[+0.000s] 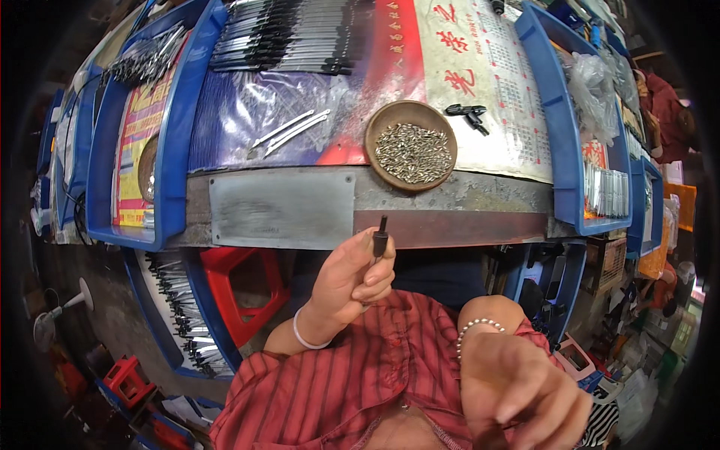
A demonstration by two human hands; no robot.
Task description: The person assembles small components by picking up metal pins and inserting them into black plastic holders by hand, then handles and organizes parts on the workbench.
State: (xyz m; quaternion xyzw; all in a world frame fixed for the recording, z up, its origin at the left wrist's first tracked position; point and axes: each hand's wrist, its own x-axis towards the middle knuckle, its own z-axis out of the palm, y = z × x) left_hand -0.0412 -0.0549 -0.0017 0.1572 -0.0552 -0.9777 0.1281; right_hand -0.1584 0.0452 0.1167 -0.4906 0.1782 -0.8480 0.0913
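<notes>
left hand point(356, 274) pinching glossless black stepped cylinder point(381, 244), narrow tip up | right hand point(521, 386) loosely curled, contents unclear

The single view looks steeply down from the person's head, through the left of two side-by-side fisheye cameras, upright and unmirrored. It faces the worktop point(495, 196), which spans the upper half, while the wearer's striped shirt point(330, 367) fills the lower middle. The right hand point(525, 382) looms larger and nearer than the left hand point(349, 281). Straight edges bow outward toward a rim darkening to black.
</notes>
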